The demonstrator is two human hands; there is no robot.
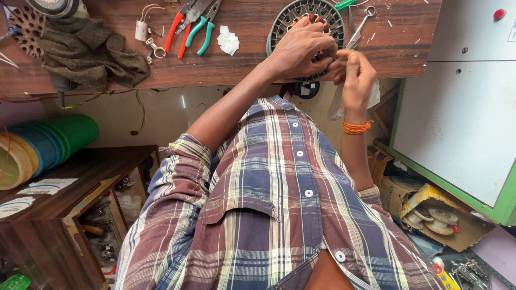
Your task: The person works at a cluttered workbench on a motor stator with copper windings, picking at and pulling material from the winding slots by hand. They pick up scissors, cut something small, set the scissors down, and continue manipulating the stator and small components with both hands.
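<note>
Overhead, the view looks down the person's plaid shirt (269,204) to a wooden workbench (242,53) at the top of the frame. On the bench, left of the hands, lie red-handled pliers (174,29), teal-handled pliers (201,32), a small stack of white paper slips (228,40), a crumpled olive cloth (91,51) and a perforated brown disc (27,27) at the far left edge. Scissors (361,24) lie just right of the work, touching or nearly touching it. A grey cabinet (462,107) with a green frame stands to the right; below it sits an open cardboard box (435,217) holding spools. Green, blue and yellow rolls (43,145) rest on a lower shelf at left.

The work is a round motor stator (306,21), dark grey, with radial slots around the rim and copper-brown winding showing at its centre. It lies flat at the near edge of the bench. Much of its lower half is hidden by the hands.

The left hand (298,51) lies over the stator, fingers curled and pressed down onto the winding. The right hand (357,78), with an orange thread band (356,127) on the wrist, is just beside the rim, fingertips closed together in a pinch; what they pinch is too small to tell. A pale sheet (337,107) hangs below this hand.
</note>
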